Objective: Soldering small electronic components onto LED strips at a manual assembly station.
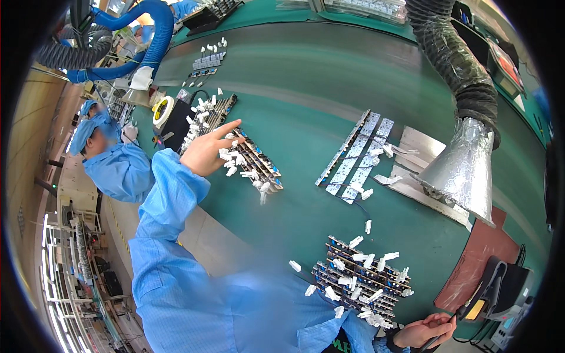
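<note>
My left hand (pixel 206 152) reaches out to the left over a row of narrow circuit board strips (pixel 259 159) with white connectors on short wires. Its fingers are stretched and apart, the tips at the strips' upper end; I cannot tell whether they touch. At the lower right, my right hand (pixel 425 331) is closed around a dark, pen-shaped soldering iron (pixel 433 340). Beside that hand, to its left, lies a dense batch of similar strips (pixel 359 282) with many white connectors. Three separate strips (pixel 359 156) lie mid-table, wires across them.
A foil-wrapped extractor funnel (pixel 462 170) hangs over metal plates (pixel 421 153) on the right. Near the right edge stand a brown mat (pixel 479 259) and an iron stand (pixel 491 291). A tape roll (pixel 163 112) sits beyond my left hand. A co-worker in blue (pixel 118 156) sits at left.
</note>
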The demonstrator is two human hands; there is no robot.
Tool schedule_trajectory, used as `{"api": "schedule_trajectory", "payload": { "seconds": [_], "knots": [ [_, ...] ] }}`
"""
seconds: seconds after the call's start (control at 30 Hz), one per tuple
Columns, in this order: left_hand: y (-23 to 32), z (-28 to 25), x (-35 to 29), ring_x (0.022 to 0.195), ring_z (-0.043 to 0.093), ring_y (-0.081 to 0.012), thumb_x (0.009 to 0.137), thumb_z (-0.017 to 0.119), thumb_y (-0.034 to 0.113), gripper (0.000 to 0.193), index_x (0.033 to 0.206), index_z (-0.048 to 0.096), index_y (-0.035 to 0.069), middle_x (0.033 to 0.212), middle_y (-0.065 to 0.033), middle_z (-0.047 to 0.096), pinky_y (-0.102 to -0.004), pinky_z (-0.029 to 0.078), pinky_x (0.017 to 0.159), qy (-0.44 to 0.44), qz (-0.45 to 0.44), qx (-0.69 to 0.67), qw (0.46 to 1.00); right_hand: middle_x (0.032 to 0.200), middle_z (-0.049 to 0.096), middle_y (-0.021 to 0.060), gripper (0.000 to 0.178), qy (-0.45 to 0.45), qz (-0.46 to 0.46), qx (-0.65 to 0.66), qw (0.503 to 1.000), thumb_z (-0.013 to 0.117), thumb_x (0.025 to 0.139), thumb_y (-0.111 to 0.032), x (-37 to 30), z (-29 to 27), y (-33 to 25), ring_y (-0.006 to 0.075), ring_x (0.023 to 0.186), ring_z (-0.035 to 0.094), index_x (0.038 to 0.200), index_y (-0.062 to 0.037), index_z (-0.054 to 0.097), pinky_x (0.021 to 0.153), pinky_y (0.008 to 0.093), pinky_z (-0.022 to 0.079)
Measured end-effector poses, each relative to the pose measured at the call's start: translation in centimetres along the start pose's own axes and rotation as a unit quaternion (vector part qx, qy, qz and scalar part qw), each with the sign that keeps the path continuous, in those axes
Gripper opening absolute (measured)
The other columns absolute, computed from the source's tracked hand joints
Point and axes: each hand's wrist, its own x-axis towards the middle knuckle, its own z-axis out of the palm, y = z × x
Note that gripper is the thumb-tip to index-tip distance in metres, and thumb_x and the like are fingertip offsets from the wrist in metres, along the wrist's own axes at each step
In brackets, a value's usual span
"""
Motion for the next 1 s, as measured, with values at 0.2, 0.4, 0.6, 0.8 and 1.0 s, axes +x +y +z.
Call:
{"api": "schedule_trajectory", "payload": {
  "seconds": [0.2,0.4,0.6,0.8,1.0],
  "knots": [
    [-0.1,2.8,-1.4,0.094,0.068,-0.0275,0.079,0.067,-0.003,0.038,0.116,0.067,0.006,0.135,-0.0131,0.052,-0.034,0.057,0.076,0.203,0.042,-0.069,0.976,0.068,0.05,0.0048,0.025,-0.012,-0.003,0.009,1.0,0.052,0.104,-0.026,0.3,-0.2,0.2,0.0129,0.054,0.045,0.101,-0.0017,0.057,0.045,0.0228,0.031],
    [3.0,8.8,-4.0,0.082,0.063,-0.0122,0.082,0.057,-0.01,0.035,0.115,0.059,0.001,0.127,-0.0115,0.053,-0.0219,0.051,0.063,0.441,-0.244,-0.387,0.772,0.067,0.049,0.0051,0.025,-0.013,0.002,0.024,1.0,0.05,0.104,-0.026,0.4,-0.3,0.4,0.0134,0.053,0.044,0.102,-0.0017,0.056,0.044,0.0231,0.031],
    [15.1,12.9,-5.0,0.12,0.05,-0.0258,0.075,0.072,0.004,0.082,0.145,0.03,-0.004,0.137,-0.0187,0.046,-0.0346,0.04,0.102,0.357,-0.308,-0.215,0.855,0.067,0.049,0.0048,0.026,-0.006,0.006,0.023,1.0,0.05,0.104,-0.026,0.2,0.0,0.0,0.0131,0.053,0.045,0.1,-0.0014,0.056,0.044,0.0226,0.031],
    [15.0,12.0,1.3,0.129,0.042,-0.0399,0.065,0.09,0.031,0.112,0.146,0.024,-0.01,0.139,-0.0266,0.043,-0.0446,0.032,0.11,0.43,-0.312,-0.211,0.821,0.067,0.048,0.0039,0.027,-0.007,0.023,0.042,0.999,0.05,0.104,-0.027,0.2,-0.1,-0.1,0.0129,0.054,0.046,0.099,-0.0012,0.056,0.044,0.0221,0.031],
    [12.7,12.5,2.6,0.117,0.055,-0.0401,0.074,0.08,0.029,0.084,0.139,0.036,-0.002,0.135,-0.0222,0.049,-0.0479,0.044,0.096,0.429,-0.384,-0.16,0.802,0.066,0.048,0.0039,0.027,-0.007,0.022,0.046,0.999,0.05,0.104,-0.027,0.4,-0.4,-0.1,0.0131,0.054,0.046,0.099,-0.0008,0.056,0.044,0.0224,0.031]
  ]
}}
